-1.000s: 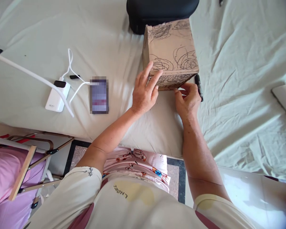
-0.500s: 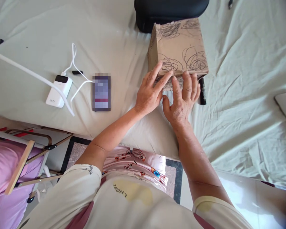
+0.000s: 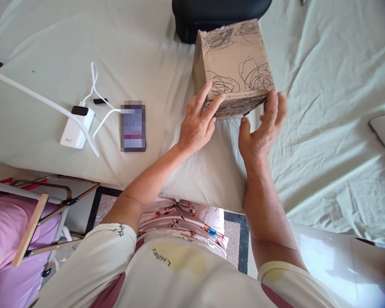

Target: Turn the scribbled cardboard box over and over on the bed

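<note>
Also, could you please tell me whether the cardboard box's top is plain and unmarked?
No, dark scribbled loops mark the top of the cardboard box.

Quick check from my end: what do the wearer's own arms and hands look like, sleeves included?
The left hand and right hand are bare, with no gloves, rings or watch visible. Both sleeves are short and off-white: the left sleeve has small dark marks near its cuff, the right sleeve a pale yellow patch. Maroon fabric shows beside each.
</note>
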Demonstrator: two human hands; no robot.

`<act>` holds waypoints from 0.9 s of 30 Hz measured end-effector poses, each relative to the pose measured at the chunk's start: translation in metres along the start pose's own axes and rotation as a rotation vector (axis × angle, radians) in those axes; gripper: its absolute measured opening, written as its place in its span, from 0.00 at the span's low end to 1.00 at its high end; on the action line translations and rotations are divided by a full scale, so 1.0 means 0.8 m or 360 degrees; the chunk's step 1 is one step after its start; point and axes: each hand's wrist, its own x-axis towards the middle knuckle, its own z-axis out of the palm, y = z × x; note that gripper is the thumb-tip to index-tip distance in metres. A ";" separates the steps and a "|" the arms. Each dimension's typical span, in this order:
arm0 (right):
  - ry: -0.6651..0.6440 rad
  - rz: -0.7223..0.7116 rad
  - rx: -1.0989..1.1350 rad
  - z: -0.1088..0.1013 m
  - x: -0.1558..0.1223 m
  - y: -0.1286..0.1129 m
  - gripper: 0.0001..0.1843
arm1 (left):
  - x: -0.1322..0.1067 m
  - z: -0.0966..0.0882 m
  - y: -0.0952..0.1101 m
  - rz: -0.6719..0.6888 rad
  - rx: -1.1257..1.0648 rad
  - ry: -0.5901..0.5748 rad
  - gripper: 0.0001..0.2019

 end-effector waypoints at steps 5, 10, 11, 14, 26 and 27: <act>-0.0028 0.0210 0.0118 -0.001 0.000 -0.009 0.40 | 0.002 -0.002 -0.005 -0.0030 -0.0086 0.0092 0.23; 0.0126 0.0205 0.0276 0.002 -0.003 -0.009 0.32 | 0.003 -0.009 -0.010 -0.0197 -0.0116 0.0118 0.24; 0.0146 0.0206 0.0306 0.003 -0.003 -0.007 0.30 | 0.002 -0.010 -0.012 -0.0232 -0.0110 0.0123 0.24; 0.0165 0.0224 0.0332 0.008 0.000 -0.001 0.27 | 0.003 -0.010 -0.022 -0.0287 -0.0142 0.0181 0.25; 0.0237 0.0270 0.0407 0.019 0.008 0.026 0.25 | 0.012 -0.005 -0.043 -0.0355 -0.0226 0.0051 0.23; 0.0229 0.0248 0.0389 0.020 0.008 0.027 0.26 | 0.012 -0.002 -0.047 -0.0352 -0.0247 0.0036 0.23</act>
